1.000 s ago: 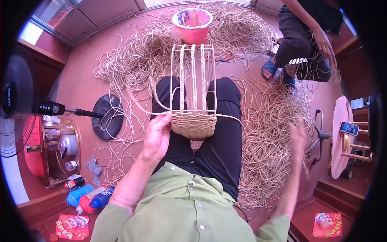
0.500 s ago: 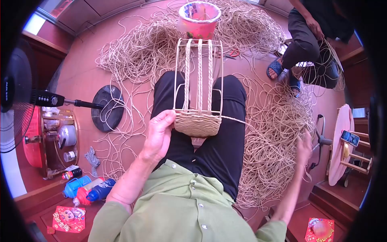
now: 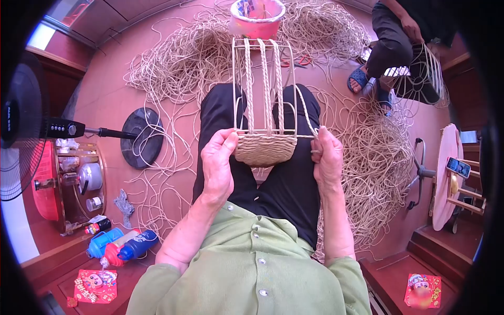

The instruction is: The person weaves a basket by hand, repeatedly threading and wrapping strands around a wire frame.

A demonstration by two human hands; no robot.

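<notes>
A basket frame point(image 3: 266, 149) with a woven lower part and upright wires wound with twisted cord lies over my thighs. My left hand point(image 3: 219, 160) pinches the left corner of its woven edge between thumb and fingers. At the right, my right hand point(image 3: 327, 155) is closed on a cord point(image 3: 306, 107) that runs from the basket's right side, a short way from the woven corner. Part of the cord loops up beside the frame's right wire. The fingertips of my right hand are partly hidden behind the thumb.
Heaps of loose cord point(image 3: 367, 184) lie on the floor. A pink bucket point(image 3: 254, 29) stands ahead, with red-handled pliers point(image 3: 294, 63) nearby. Another person's hand point(image 3: 412, 29) holds a wire frame at upper right. A fan point(image 3: 23, 126) stands left; bottles point(image 3: 137, 245) lie lower left.
My right hand has come in from the far right to the basket's right side and closed on the cord. The other person's wire frame has tilted. My left hand still holds the corner.
</notes>
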